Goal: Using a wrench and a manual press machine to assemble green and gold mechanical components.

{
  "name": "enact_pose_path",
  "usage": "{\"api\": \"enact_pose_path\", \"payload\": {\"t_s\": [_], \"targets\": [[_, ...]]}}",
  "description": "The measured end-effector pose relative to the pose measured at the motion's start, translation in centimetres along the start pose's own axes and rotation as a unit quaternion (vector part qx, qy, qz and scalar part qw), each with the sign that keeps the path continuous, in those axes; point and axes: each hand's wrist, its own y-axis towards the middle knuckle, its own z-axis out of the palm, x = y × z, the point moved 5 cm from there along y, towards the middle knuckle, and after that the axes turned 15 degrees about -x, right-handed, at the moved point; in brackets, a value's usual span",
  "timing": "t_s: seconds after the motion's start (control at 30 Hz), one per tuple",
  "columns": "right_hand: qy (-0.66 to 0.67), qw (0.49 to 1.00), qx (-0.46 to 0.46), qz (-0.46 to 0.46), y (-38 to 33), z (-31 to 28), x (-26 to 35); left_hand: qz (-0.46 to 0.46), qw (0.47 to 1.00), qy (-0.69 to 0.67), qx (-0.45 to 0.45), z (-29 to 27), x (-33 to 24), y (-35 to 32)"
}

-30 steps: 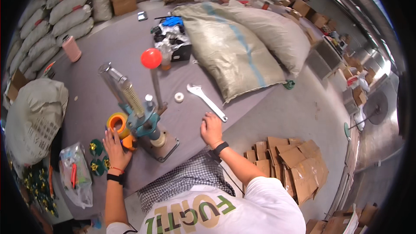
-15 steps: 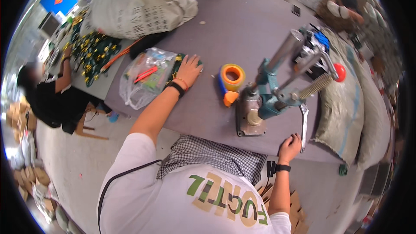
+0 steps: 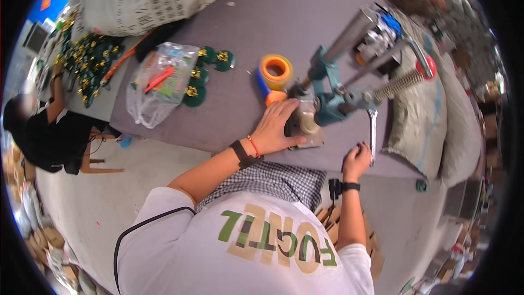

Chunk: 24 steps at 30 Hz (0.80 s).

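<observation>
My left hand (image 3: 274, 129) reaches to the base (image 3: 307, 125) of a green hand-lever press (image 3: 330, 95), thumb and fingers spread around the base's left side. I see nothing held in it. Close to the table's front edge is my right hand (image 3: 357, 160), its fingers curled closed; whether anything is inside is hidden. Beside it lies a silver wrench (image 3: 373, 136). Several dark green discs with gold pieces (image 3: 224, 60) sit to the left, next to a clear plastic bag (image 3: 162, 84) with a red tool (image 3: 159, 78) on it. An orange-yellow tape roll (image 3: 275, 71) lies behind my left hand.
A large white woven sack (image 3: 150, 0) rests at the back left, near a heap of green and gold pieces (image 3: 90, 57). Full sacks (image 3: 417, 104) line the right side. A seated person (image 3: 43, 125) works at the left. A red knob (image 3: 426, 68) tops the press lever.
My left hand has left the green discs and moved right to the press base, uncovering the discs. My right hand stays near the table edge, curled. The whole view has shifted slightly.
</observation>
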Motion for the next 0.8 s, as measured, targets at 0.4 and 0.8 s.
{"api": "enact_pose_path", "payload": {"t_s": [0.4,0.8], "targets": [[-0.001,0.999,-0.027,0.032,-0.6,-0.3,-1.4,-0.205,0.936,-0.287,0.006,8.2,-0.9,2.7],[0.004,0.998,-0.028,0.061,-0.4,-0.4,-1.5,-0.193,0.928,-0.279,0.153,3.4,-0.8,2.6]]}}
